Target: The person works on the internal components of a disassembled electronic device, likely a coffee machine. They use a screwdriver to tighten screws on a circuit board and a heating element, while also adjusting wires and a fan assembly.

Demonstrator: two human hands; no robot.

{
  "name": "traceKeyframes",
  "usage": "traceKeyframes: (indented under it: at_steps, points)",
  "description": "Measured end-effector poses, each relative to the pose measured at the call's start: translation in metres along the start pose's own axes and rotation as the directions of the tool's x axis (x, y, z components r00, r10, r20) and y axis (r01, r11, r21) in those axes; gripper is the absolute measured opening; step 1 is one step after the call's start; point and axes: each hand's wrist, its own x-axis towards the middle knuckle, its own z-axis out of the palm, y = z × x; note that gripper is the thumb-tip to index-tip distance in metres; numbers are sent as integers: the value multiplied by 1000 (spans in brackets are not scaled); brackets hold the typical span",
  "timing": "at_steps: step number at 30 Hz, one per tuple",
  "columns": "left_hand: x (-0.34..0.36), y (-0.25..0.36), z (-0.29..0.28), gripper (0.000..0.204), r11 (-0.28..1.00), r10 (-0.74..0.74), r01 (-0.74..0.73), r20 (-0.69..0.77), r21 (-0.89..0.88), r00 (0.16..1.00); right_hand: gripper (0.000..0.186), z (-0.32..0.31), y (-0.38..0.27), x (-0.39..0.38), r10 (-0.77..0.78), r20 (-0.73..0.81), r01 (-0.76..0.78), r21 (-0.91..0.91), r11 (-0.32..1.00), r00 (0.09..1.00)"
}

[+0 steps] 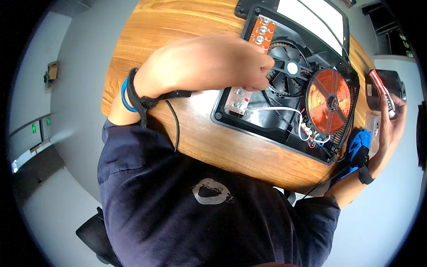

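Note:
My left hand [215, 64] is curled over the middle of a long control board [260, 30], orange at its far end and pale at its near end; what its fingertips grip is hidden. The board lies in an open black appliance housing [284, 127] with a fan [291, 67], a copper coil [327, 101] and thin wires. At the right, my right hand [391, 118] grips a corded tool [380, 83] with a red, white and black striped handle, beside a dark box [373, 102].
The wooden table [240, 144] carries a black panel with a white plate [311, 15] at the back, blue cloth [358, 147] at the right and black cables [173, 120]. A black chair [93, 236] stands at lower left.

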Motion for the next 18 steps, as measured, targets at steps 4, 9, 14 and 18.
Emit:
traceKeyframes:
  at_steps: [4, 9, 14, 18]
  points:
    - [3, 16, -5, 15, 992, -26, 22, 30, 123, 999, 34, 7, 16, -9, -2, -20, 0, -75, 997, 1000]
    - [16, 28, -17, 17, 992, -52, 40, 98, 122, 994, 27, 20, 34, -22, 42, -44, -46, -114, 992, 998]
    - [17, 29, -27, 15, 992, -98, 77, 214, 104, 972, 22, 32, 13, -22, 63, 59, -63, -2, 998, 996]
    - [17, 28, -27, 13, 991, -97, 75, 214, 111, 972, 24, 36, 13, -26, 80, 79, -79, -12, 997, 994]
